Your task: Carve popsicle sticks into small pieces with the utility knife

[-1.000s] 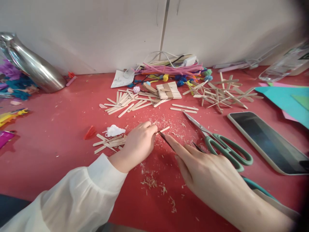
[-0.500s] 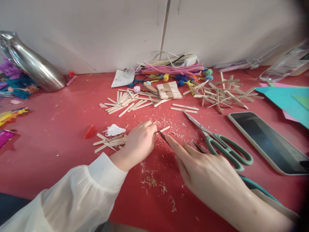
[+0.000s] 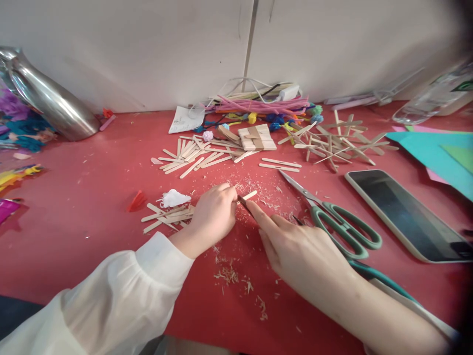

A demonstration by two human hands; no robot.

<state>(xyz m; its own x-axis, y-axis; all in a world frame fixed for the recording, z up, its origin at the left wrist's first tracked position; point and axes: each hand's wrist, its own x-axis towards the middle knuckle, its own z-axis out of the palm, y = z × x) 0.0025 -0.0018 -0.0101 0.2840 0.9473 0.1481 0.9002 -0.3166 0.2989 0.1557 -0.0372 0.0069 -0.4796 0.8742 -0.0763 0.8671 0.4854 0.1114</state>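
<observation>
My left hand (image 3: 215, 213) is closed around a wooden craft stick (image 3: 252, 195), whose rounded end sticks out to the right. In my right hand (image 3: 301, 249) is a thin dark knife (image 3: 245, 203), its tip laid against the stick close to my left fingers. My right index finger stretches along the back of the blade; most of the handle is hidden under the palm. Pale wood shavings (image 3: 228, 274) are scattered around and below both hands. Beside my left wrist lies a small pile of craft sticks (image 3: 166, 217) with a white scrap (image 3: 174, 198).
Green-handled scissors (image 3: 340, 229) and a phone (image 3: 406, 214) lie to the right on the red table (image 3: 92, 197). Behind are loose sticks (image 3: 192, 155), a stick bundle (image 3: 257, 137), pink pipe cleaners (image 3: 262, 105) and a stick heap (image 3: 340, 140). A metal jug (image 3: 55, 98) stands at left.
My right hand has shifted slightly left and up, bringing the knife tip nearer to my left fingers along the stick. My left hand keeps its grip. The view has moved slightly.
</observation>
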